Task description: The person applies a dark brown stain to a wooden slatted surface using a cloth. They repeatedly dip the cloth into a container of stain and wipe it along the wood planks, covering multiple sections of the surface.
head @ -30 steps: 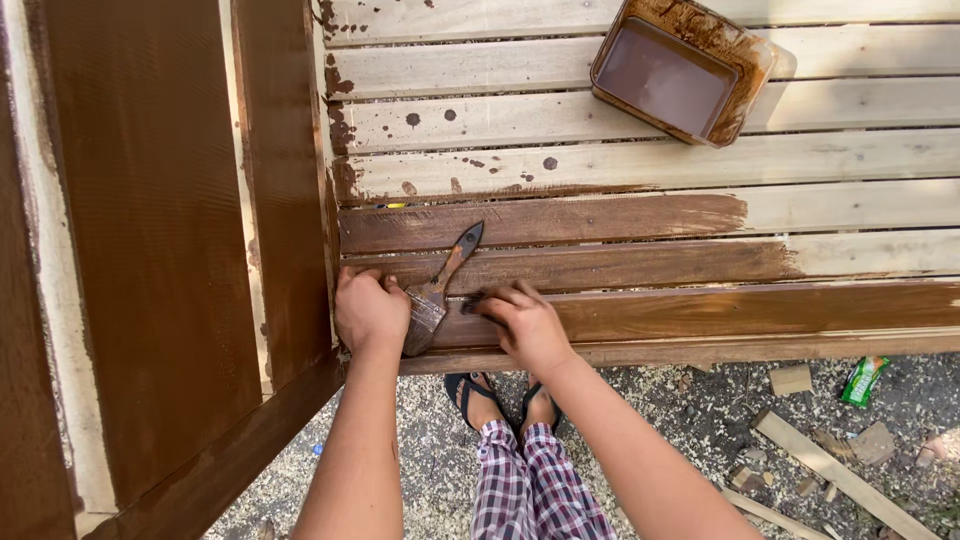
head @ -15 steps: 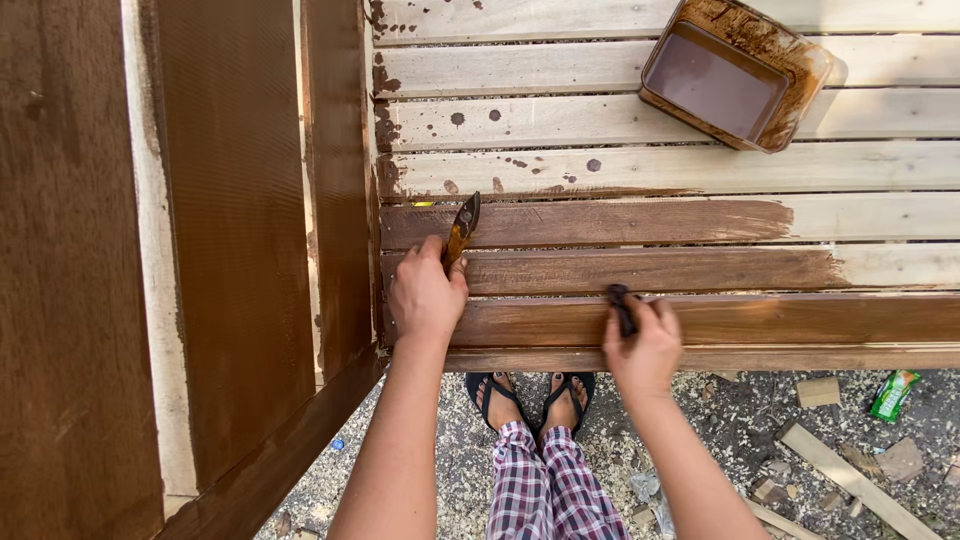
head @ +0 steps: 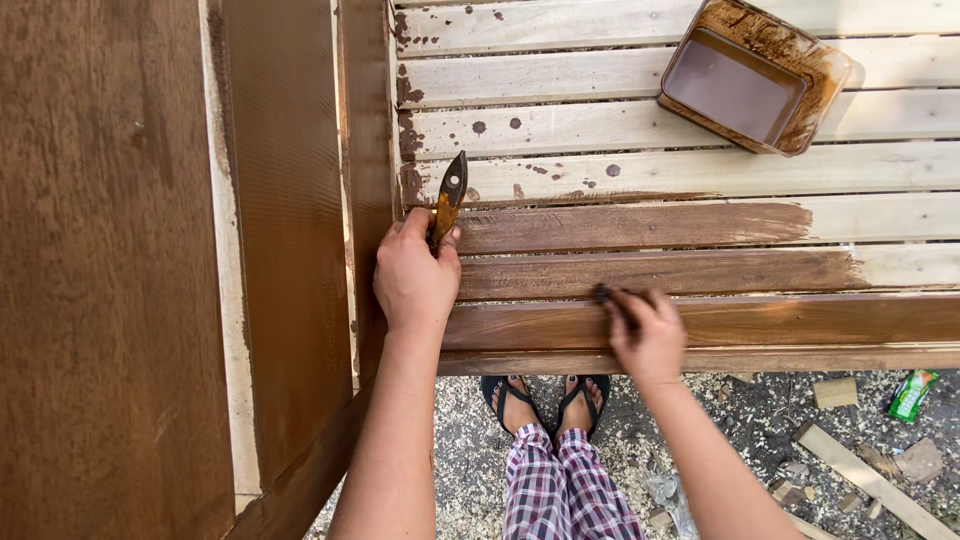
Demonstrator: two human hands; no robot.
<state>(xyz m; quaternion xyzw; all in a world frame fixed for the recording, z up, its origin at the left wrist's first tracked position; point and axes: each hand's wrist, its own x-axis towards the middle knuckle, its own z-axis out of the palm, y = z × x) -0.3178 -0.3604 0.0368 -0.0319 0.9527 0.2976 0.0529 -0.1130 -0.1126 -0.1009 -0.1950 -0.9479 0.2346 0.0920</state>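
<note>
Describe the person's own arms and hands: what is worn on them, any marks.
Both arms are bare from the frame edge to the wrist: no sleeves, gloves, watch or rings show. The left hand looks unmarked. The right hand has dark brown stain smudged on its fingertips.

Single head view — looks steeply down, close over the slatted wooden platform (head: 700,170), its near edge crossing mid-frame.

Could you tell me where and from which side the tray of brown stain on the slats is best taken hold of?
Probably by the near-left long rim of the stain tray, coming from the person's side. It sits skewed on the pale slats, that edge nearest both hands. Keep it level, since the liquid is open.
</note>
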